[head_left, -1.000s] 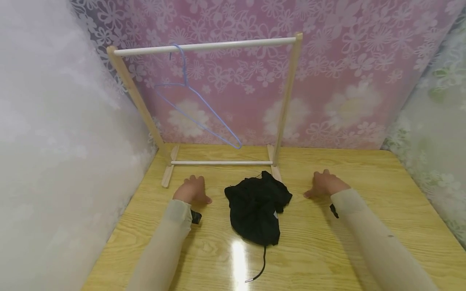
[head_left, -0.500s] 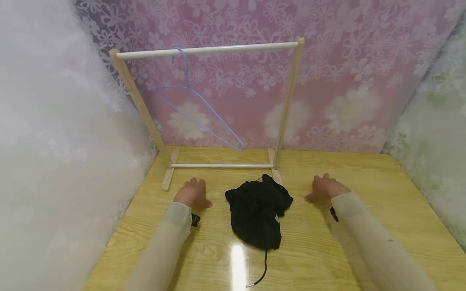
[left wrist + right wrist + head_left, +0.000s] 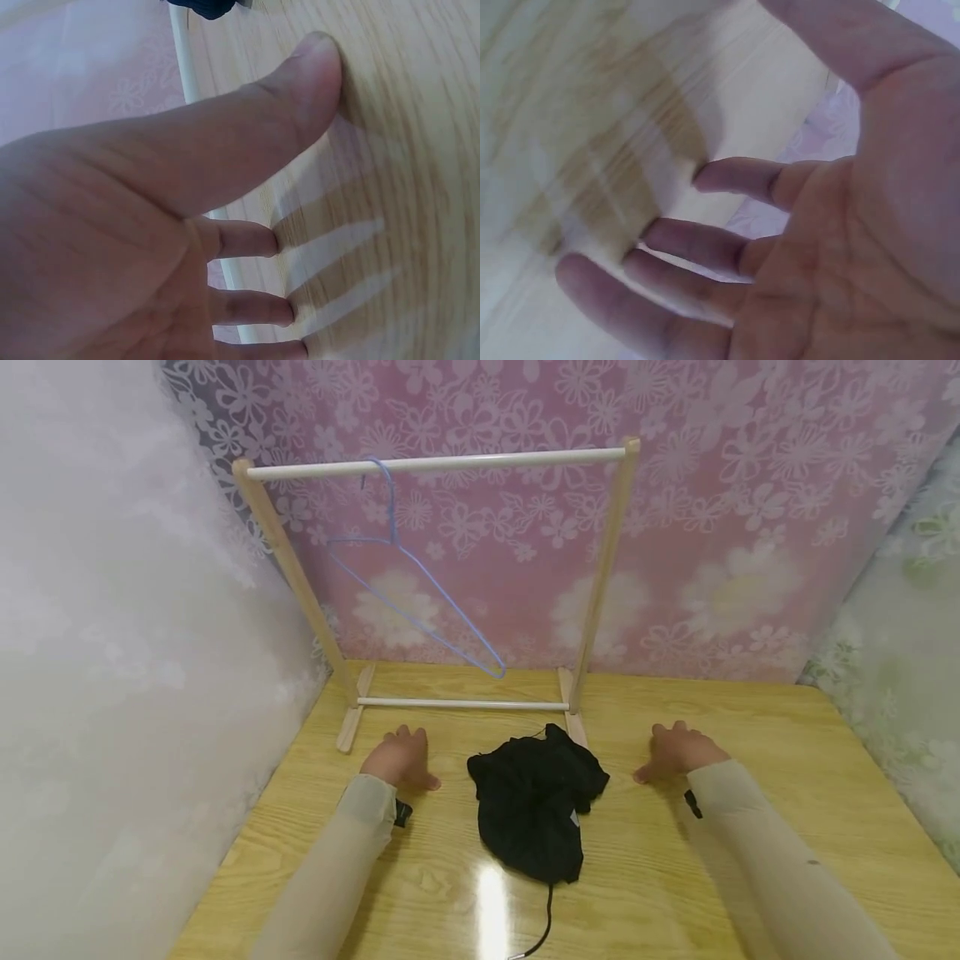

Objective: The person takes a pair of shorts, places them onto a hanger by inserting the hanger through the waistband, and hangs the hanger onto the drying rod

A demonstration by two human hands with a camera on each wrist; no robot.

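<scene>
A crumpled black cloth garment (image 3: 531,810) lies on the wooden table between my two hands, with a black drawstring (image 3: 548,914) trailing from it toward me. To its left, my left hand (image 3: 401,758) rests its fingertips on the tabletop, holding nothing. On the other side my right hand (image 3: 681,752) touches the table the same way, also with nothing in it. Both wrist views show spread, relaxed fingers against the wood grain. A blue hanger (image 3: 450,602) hangs from the top bar of a rack behind the garment.
The rack has wooden posts (image 3: 604,568), a white top bar (image 3: 480,462) and a white lower bar (image 3: 457,703). A pink floral backdrop (image 3: 495,585) stands behind the table (image 3: 750,718). Pale side walls (image 3: 112,652) border it left and right.
The head view has shifted slightly, so everything sits a little lower and further right in it. Both hands stay at the same places beside the garment.
</scene>
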